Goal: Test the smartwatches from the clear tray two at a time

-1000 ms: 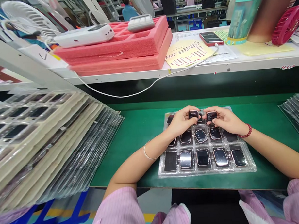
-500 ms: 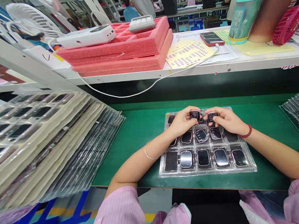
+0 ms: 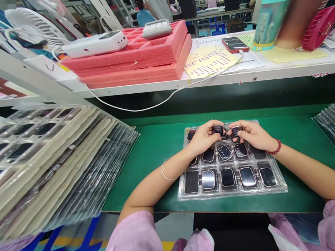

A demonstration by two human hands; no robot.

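A clear plastic tray (image 3: 233, 193) with compartments lies on the green mat, holding several square dark-screened watches. Over its back row my left hand (image 3: 205, 137) grips a watch (image 3: 217, 129) between thumb and fingers, its screen lit with small text. Just to the right, my right hand (image 3: 250, 134) pinches a second watch (image 3: 237, 131), also showing text. The two held watches are slightly apart, and part of another watch shows between them. In the middle row one watch (image 3: 225, 152) sits tilted in its compartment.
Stacked trays (image 3: 61, 158) lean at the left, and more trays (image 3: 331, 123) stand at the right edge. A white shelf (image 3: 155, 87) behind bears pink foam (image 3: 154, 52), a phone (image 3: 235, 44) and a cup (image 3: 271, 23). A white cable (image 3: 136, 110) hangs below its edge. People are in the background.
The camera view has shifted very slightly. Both hands keep hold of their watches in nearly the same places.
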